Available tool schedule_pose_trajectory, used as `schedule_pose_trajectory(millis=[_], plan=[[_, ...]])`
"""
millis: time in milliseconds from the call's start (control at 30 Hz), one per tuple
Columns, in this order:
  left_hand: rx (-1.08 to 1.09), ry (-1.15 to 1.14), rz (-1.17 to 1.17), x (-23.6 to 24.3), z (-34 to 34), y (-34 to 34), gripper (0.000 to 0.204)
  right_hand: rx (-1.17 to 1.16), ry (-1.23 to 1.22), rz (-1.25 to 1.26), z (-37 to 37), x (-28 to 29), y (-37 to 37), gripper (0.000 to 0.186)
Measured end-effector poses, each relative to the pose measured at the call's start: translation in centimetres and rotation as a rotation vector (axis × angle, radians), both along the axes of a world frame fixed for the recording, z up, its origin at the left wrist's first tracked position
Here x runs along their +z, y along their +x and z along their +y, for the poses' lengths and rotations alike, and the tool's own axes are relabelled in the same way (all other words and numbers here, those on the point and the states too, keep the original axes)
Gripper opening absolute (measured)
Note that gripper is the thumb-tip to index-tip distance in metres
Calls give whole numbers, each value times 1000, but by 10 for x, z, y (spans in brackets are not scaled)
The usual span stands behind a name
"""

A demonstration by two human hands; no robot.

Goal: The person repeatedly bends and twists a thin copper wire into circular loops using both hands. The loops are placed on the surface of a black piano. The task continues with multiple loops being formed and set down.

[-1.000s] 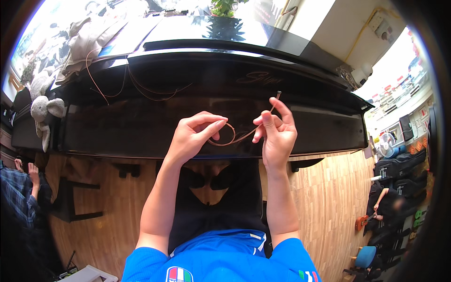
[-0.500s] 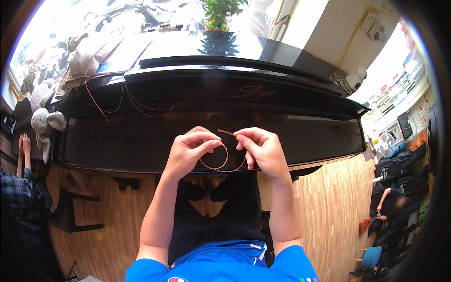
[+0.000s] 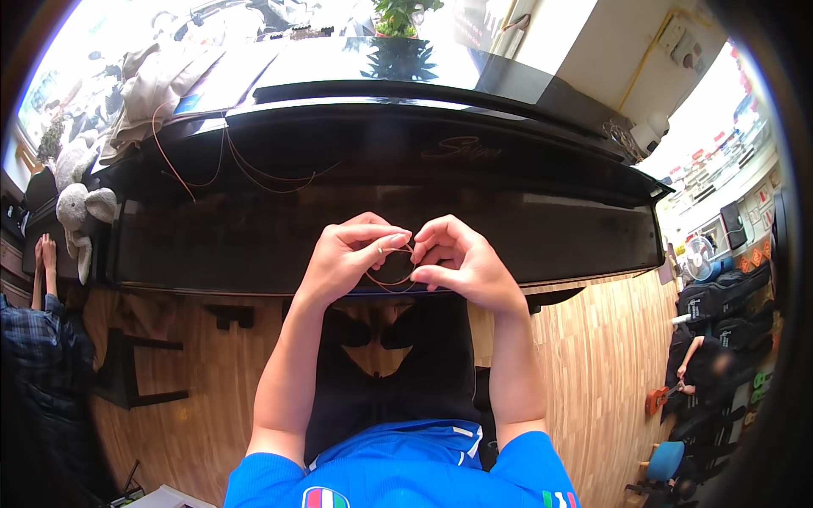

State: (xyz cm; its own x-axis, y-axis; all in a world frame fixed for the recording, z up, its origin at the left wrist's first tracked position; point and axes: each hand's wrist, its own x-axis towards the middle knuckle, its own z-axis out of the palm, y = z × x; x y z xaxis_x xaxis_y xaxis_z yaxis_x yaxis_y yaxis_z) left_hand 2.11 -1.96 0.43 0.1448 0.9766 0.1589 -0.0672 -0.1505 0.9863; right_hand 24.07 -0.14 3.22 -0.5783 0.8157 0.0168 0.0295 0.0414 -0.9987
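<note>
A thin copper-coloured cord (image 3: 391, 284) is bent into a small loop between my hands, in front of the black piano's closed front. My left hand (image 3: 345, 258) is closed, thumb and fingertips pinching the cord at the loop's upper left. My right hand (image 3: 467, 264) sits at the loop's right side, fingers curled and thumb stretched toward them, with the cord at its fingertips. The two hands' fingertips almost meet. Fingers hide the cord's ends. Further left, several similar thin cords (image 3: 231, 151) hang over the black piano (image 3: 373, 207).
A grey plush elephant (image 3: 80, 205) lies at the piano's left end, near another person's hands (image 3: 46, 254). Crumpled cloth (image 3: 135, 106) and a potted plant (image 3: 396, 21) rest on top. At right, a person holds a small orange-brown stringed instrument (image 3: 655, 400) beside black instrument bags (image 3: 728, 296).
My right hand has moved left, up against my left hand's fingertips. The cord's end, which stuck out between my hands, is now hidden, and the loop is drawn together.
</note>
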Motion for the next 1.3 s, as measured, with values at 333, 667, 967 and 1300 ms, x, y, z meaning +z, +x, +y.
schedule_pose_trajectory(millis=[333, 667, 967, 1300], plan=[[-42, -62, -283, -2, 0, 1, 24, -300, 175, 178, -5, -19, -27, 17], [8, -43, -192, -6, 0, 1, 18, -527, 103, 442, 4, -9, -13, 18], [35, 73, -98, -7, 0, 3, 13, -364, -24, 85, 4, 1, -2, 22], [20, 56, -98, -5, -1, 1, 15, 2, 73, -107, -2, 1, -8, 31]])
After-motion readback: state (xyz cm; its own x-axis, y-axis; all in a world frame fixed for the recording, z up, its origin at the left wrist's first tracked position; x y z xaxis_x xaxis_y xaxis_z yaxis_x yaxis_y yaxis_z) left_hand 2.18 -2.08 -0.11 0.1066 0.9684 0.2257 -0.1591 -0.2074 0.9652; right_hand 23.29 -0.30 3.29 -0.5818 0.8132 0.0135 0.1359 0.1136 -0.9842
